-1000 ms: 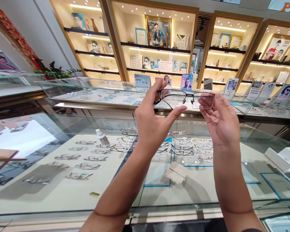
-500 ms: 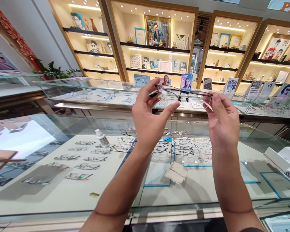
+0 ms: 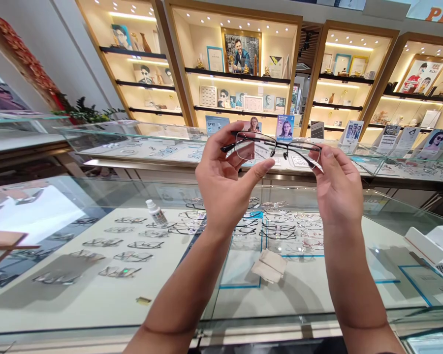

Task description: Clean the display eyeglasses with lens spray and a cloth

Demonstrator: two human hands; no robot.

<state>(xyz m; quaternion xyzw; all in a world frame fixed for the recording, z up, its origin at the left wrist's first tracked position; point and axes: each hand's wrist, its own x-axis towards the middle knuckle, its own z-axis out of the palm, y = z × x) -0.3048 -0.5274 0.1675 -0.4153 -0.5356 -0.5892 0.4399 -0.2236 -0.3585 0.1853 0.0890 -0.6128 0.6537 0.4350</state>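
Observation:
A pair of eyeglasses (image 3: 281,146) with a thin black top rim and clear lenses is held up above the glass counter. On its left side, my left hand (image 3: 225,177) grips the frame, fingers curled around the left end and temple, thumb stretched out below the left lens. The right end is pinched between thumb and fingers of my right hand (image 3: 337,182). Below my hands, a folded beige cloth (image 3: 269,265) lies on the glass top. Left of my left wrist stands a small white bottle (image 3: 156,213), slightly tilted in view.
Rows of eyeglass frames (image 3: 145,244) show in the glass display counter (image 3: 107,314). A small gold-coloured piece (image 3: 143,300) lies at front left. White boxes (image 3: 430,244) stand at right. Beyond are another glass counter with upright cards (image 3: 285,128) and lit shelves (image 3: 239,76).
The eyeglasses have tipped so that more of the lenses and black temples shows. Both hands have shifted slightly left with them. Cloth and bottle stay in place.

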